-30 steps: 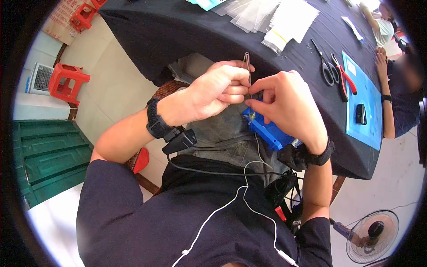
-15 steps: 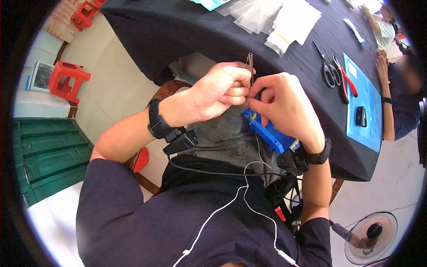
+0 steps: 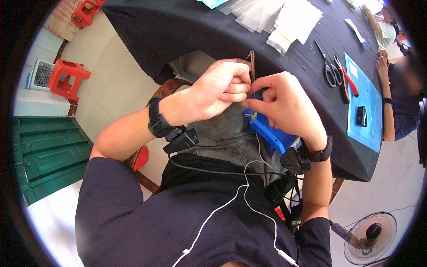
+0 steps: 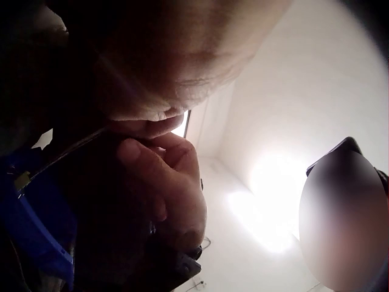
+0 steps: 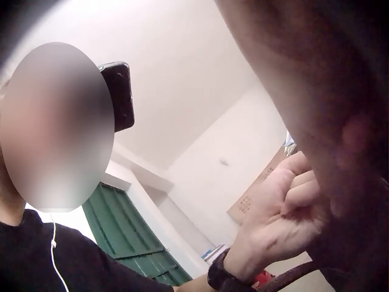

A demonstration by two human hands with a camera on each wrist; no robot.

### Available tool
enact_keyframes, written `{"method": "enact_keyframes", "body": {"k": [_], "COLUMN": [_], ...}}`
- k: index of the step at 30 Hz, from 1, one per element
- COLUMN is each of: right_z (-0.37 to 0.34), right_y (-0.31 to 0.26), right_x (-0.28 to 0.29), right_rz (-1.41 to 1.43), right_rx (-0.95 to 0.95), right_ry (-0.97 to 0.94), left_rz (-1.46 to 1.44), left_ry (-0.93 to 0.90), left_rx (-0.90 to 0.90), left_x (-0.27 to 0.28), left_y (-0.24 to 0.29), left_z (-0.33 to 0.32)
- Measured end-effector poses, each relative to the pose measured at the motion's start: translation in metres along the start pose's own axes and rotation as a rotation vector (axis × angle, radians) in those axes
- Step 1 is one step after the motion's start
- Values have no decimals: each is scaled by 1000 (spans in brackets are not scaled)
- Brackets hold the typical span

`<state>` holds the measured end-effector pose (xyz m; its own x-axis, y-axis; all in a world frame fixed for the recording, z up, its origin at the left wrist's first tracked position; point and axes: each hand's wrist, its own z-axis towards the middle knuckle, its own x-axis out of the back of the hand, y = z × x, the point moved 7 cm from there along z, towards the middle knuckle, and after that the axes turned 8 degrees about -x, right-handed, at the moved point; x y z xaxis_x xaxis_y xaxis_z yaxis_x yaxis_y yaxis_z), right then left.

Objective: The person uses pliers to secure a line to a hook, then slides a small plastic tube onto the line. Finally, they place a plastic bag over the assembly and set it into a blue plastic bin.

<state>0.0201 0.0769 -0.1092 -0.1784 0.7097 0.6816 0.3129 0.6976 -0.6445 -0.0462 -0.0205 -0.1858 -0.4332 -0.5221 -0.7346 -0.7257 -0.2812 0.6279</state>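
Note:
My left hand (image 3: 220,89) has its fingers curled round a slim, brownish metal rod-like piece (image 3: 252,60), whose upper end sticks out above the fist. Just to the right, my right hand (image 3: 287,104) meets it, thumb and forefinger pinching at a thin cord (image 4: 67,149) below the rod. The cord runs down from the fingers to a small yellowish piece (image 4: 23,180) over a blue tray (image 3: 271,135) on the lap. What lies between the fingertips is mostly hidden.
The black-covered table (image 3: 187,35) carries clear plastic bags (image 3: 255,15), white sheets (image 3: 298,20), scissors (image 3: 329,71), red-handled pliers (image 3: 349,82) and a blue board (image 3: 367,115) with a small black device (image 3: 361,116). Another person sits at the right. A white earphone cable (image 3: 213,209) hangs over the shirt.
Both hands stay together with little movement. The rod's top has shifted slightly right, and the yellowish piece shows a little differently below the right fingers.

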Motion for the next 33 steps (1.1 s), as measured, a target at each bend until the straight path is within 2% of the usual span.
{"method": "enact_keyframes", "body": {"k": [5, 12, 14, 17, 22, 24, 26, 33], "right_z": [2, -1, -5, -8, -13, -13, -16, -13], "right_y": [5, 5, -1, -4, -8, -9, -14, -16], "right_x": [-1, 1, 9, 14, 22, 23, 28, 35], "right_rz": [164, 106, -47, -11, 27, 35, -32, 29], "right_rx": [-31, -33, 158, 57, 118, 119, 178, 241], "right_ry": [-32, -12, 205, 149, 248, 268, 380, 478], "left_rz": [-1, 62, 109, 181, 392, 388, 384, 339], "left_ry": [5, 22, 50, 80, 182, 183, 184, 224], "left_rx": [-23, -67, -104, -131, -216, -212, -209, -157], "left_x": [-2, -5, -4, 0, 2, 3, 5, 6], "left_y": [2, 6, 8, 9, 15, 15, 15, 10], "left_z": [-1, -5, -6, -6, -9, -8, -7, -8]}}
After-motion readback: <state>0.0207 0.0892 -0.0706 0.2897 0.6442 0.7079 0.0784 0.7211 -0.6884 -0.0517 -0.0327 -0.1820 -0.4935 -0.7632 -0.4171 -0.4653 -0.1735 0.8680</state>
